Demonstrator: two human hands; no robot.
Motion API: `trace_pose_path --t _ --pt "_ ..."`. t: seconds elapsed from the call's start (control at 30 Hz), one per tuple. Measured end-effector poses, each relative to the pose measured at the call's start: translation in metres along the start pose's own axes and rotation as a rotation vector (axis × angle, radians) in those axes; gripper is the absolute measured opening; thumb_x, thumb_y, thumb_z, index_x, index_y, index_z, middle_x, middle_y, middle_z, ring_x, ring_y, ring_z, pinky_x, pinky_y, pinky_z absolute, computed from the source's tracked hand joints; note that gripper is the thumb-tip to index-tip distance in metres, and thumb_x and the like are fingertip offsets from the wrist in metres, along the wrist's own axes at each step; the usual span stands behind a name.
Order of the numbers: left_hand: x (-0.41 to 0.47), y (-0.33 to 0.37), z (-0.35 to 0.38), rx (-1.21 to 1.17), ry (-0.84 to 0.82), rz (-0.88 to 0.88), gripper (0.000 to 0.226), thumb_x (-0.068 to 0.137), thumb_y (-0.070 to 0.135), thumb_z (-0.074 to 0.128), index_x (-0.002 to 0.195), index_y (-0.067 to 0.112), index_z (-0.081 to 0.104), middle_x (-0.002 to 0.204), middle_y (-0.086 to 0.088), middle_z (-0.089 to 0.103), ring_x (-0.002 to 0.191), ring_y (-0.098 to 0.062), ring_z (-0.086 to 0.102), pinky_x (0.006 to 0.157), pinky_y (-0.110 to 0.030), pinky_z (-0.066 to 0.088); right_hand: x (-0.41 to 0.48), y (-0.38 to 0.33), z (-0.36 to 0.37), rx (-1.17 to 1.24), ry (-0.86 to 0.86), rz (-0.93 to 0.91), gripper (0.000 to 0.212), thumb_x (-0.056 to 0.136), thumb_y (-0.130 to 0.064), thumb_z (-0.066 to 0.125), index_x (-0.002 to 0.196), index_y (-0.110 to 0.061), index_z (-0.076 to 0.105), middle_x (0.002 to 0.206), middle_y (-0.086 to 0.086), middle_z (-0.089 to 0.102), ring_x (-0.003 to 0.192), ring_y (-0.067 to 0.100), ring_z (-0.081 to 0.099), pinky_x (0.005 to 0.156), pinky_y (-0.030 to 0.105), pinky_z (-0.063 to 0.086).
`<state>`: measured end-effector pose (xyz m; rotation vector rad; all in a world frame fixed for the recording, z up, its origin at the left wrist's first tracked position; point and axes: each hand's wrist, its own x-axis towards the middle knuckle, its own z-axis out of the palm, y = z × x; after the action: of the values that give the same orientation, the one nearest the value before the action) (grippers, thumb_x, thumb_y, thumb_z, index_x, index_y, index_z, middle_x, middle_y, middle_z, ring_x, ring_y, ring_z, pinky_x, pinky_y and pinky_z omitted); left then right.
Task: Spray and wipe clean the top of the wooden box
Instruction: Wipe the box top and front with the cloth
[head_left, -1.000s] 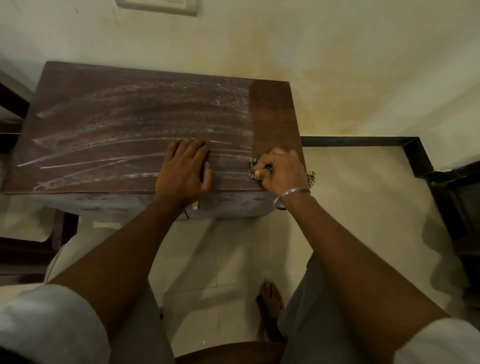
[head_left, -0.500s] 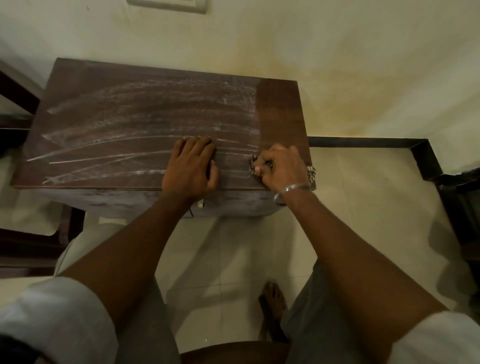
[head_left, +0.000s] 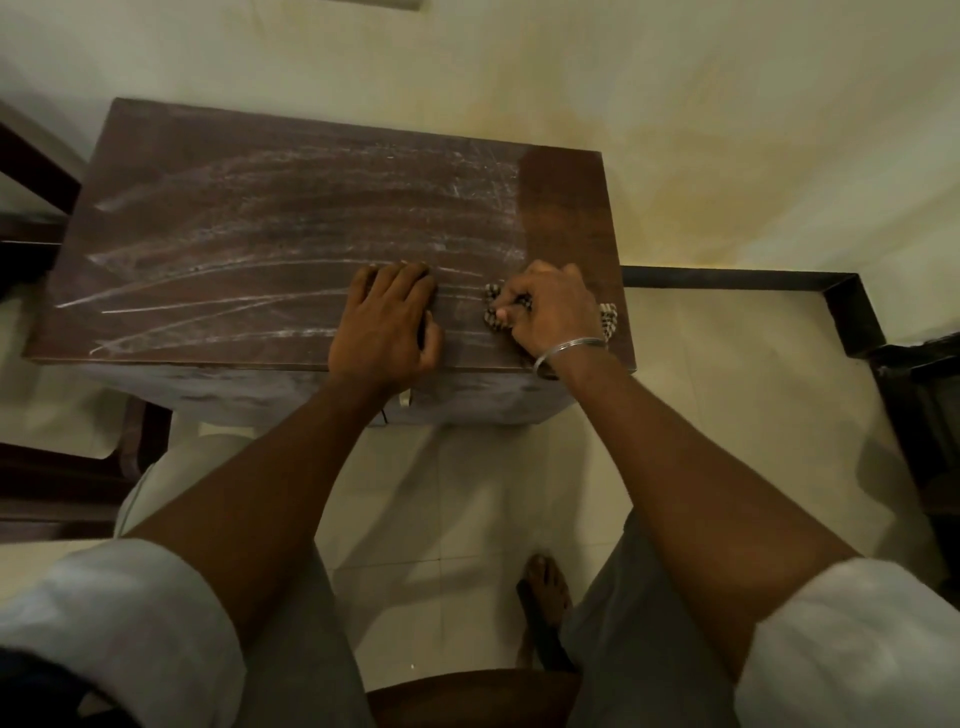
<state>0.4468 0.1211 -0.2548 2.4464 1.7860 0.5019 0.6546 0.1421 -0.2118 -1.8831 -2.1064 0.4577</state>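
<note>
The dark wooden box (head_left: 260, 234) stands against the pale wall, its top covered in whitish curved streaks, except a cleaner brown strip along its right end. My left hand (head_left: 387, 325) lies flat on the top near the front edge, holding nothing I can see. My right hand (head_left: 545, 306) is closed on a bunched checked cloth (head_left: 493, 306), pressed onto the top near the front right corner. Part of the cloth sticks out past my wrist. No spray bottle is in view.
Dark wooden furniture (head_left: 31, 171) stands left of the box. A dark floor border (head_left: 779, 278) runs along the right, and more dark furniture (head_left: 924, 415) is at the far right. My foot in a sandal (head_left: 545, 603) rests on the tiled floor.
Both hands have stayed almost in place on the box top. The view has shifted slightly, so the box sits a little further right in the picture.
</note>
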Motion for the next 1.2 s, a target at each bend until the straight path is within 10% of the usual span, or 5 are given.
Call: trace_pose_path --t 1.2 --pt "0.001 0.001 0.000 0.015 -0.026 -0.019 0.057 0.089 0.037 0.038 0.131 0.005 0.060 0.139 -0.014 0.059 0.130 -0.031 0.051 0.115 -0.050 0.031 0.057 0.001 -0.002 0.013 0.034 0.109 0.005 0.082 -0.027 0.074 0.079 -0.030 0.072 0.098 -0.006 0.062 0.100 0.026 0.047 0.082 0.045 0.049"
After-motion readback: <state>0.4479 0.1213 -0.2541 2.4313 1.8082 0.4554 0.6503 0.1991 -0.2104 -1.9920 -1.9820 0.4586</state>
